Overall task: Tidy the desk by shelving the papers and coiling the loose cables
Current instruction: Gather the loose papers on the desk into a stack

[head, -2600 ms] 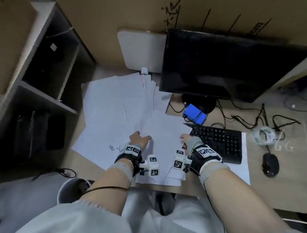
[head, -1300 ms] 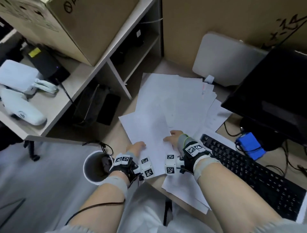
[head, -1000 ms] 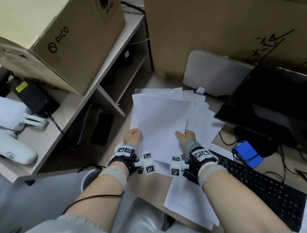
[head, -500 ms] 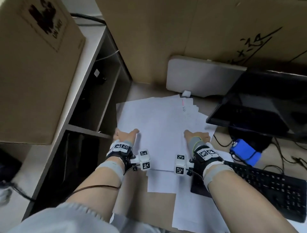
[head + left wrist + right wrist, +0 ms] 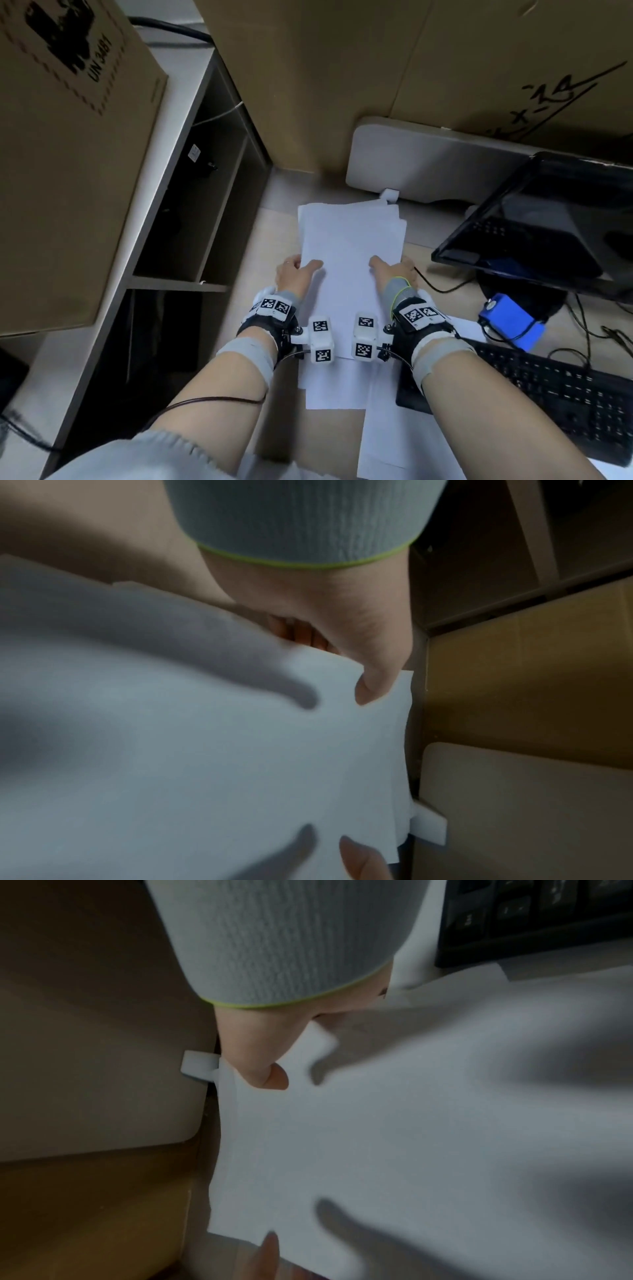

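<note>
A stack of white papers lies on the desk in front of me, lengthwise away from me. My left hand grips its left edge, thumb on top and fingers under the sheets. My right hand grips the right edge the same way, thumb pressed on the top sheet. More loose sheets lie nearer me, one partly under the keyboard. Black cables trail loose around the monitor base at the right.
An open shelf unit stands at the left, a large cardboard box on top of it. A white board leans on the cardboard wall behind the papers. Monitor, blue device and black keyboard fill the right.
The fanned-out sheets have been drawn together into one narrow stack. Both hands have moved inward onto its side edges, and the view has swung from the shelf back to the desk.
</note>
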`<act>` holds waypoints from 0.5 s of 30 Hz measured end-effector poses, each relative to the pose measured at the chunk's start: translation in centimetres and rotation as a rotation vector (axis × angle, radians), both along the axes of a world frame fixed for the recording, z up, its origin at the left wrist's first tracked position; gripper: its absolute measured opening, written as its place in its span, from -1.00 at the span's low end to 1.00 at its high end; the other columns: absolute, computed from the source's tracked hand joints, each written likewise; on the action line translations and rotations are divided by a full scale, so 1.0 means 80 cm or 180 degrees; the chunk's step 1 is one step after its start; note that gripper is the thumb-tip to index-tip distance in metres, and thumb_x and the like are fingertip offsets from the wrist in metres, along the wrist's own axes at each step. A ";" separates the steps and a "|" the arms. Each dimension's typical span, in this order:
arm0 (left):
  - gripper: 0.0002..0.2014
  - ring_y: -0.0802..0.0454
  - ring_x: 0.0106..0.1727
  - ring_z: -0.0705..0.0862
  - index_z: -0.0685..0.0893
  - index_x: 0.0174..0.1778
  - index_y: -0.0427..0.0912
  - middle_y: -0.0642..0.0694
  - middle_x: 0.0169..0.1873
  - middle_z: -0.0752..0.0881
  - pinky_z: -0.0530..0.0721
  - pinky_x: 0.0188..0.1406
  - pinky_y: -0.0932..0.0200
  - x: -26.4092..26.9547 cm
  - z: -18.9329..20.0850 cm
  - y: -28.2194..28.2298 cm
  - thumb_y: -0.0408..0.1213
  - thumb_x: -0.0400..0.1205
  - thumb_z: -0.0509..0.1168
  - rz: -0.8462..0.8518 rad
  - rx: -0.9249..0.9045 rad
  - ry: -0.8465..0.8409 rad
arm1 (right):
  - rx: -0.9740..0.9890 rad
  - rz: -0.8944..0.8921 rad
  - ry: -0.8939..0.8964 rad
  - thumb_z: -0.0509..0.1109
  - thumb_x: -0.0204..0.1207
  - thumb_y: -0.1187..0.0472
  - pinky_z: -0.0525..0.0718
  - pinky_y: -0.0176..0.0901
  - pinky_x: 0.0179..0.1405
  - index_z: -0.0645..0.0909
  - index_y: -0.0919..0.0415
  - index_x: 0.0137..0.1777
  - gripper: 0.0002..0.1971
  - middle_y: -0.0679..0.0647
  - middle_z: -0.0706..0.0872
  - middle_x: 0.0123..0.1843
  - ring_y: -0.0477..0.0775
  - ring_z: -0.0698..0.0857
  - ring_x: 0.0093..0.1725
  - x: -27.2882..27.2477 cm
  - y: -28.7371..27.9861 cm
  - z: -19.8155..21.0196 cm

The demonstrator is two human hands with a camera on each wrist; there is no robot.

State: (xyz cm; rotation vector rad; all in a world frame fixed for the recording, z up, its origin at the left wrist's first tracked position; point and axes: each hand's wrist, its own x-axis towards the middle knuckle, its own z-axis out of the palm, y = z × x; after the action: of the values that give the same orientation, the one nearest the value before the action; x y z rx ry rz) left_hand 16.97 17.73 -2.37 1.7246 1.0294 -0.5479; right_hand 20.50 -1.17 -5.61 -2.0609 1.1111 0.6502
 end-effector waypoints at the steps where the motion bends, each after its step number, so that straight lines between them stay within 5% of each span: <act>1: -0.21 -0.19 0.44 0.52 0.55 0.49 -0.11 -0.10 0.48 0.49 0.47 0.47 -0.11 0.001 0.000 0.003 0.14 0.33 0.42 0.0169 0.0167 0.0003 | -0.0058 -0.0050 -0.0027 0.44 0.32 -0.04 0.32 0.24 0.53 0.22 0.21 0.62 -0.12 0.24 0.34 0.58 0.30 0.28 0.60 0.000 -0.004 0.002; 3: -0.17 -0.23 0.52 0.45 0.43 0.60 -0.14 -0.15 0.57 0.42 0.42 0.50 -0.09 0.003 0.000 0.013 0.09 0.39 0.42 0.0412 0.0444 0.0116 | -0.0107 -0.0140 0.0043 0.42 0.33 -0.04 0.42 0.22 0.44 0.30 0.29 0.57 -0.18 0.28 0.40 0.53 0.31 0.37 0.53 -0.001 -0.014 0.009; 7: -0.19 -0.20 0.51 0.44 0.29 0.65 -0.17 -0.17 0.56 0.43 0.41 0.41 -0.03 -0.001 0.009 -0.002 -0.02 0.51 0.44 0.0402 -0.0316 0.0285 | 0.0756 -0.0295 0.0139 0.48 0.21 0.09 0.65 -0.07 -0.04 0.54 0.39 0.35 -0.31 0.15 0.80 -0.06 0.18 0.76 -0.09 -0.009 -0.006 0.023; 12: -0.23 -0.31 0.30 0.58 0.42 0.50 -0.20 -0.22 0.38 0.56 0.60 0.20 -0.13 -0.022 0.012 -0.008 -0.12 0.35 0.47 0.0395 -0.0567 0.0582 | 0.1037 0.0182 0.0093 0.52 0.31 0.14 0.60 -0.18 -0.21 0.54 0.32 0.34 -0.41 0.19 0.75 0.14 0.20 0.74 -0.03 -0.025 -0.004 0.036; 15: -0.40 -0.31 0.17 0.66 0.53 0.29 -0.21 -0.23 0.24 0.66 0.66 0.15 -0.15 -0.035 0.009 -0.003 -0.28 0.29 0.42 0.0456 -0.0566 0.0449 | 0.0977 0.0297 0.0084 0.53 0.26 0.17 0.69 -0.07 0.00 0.37 0.30 0.45 -0.26 0.19 0.69 0.22 0.25 0.74 0.10 -0.039 -0.007 0.045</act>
State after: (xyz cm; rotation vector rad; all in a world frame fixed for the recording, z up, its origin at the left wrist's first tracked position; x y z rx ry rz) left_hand 14.14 17.48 -1.62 1.4603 1.1579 -0.6555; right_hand 17.35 -1.72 -2.04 -1.8514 0.8722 0.8407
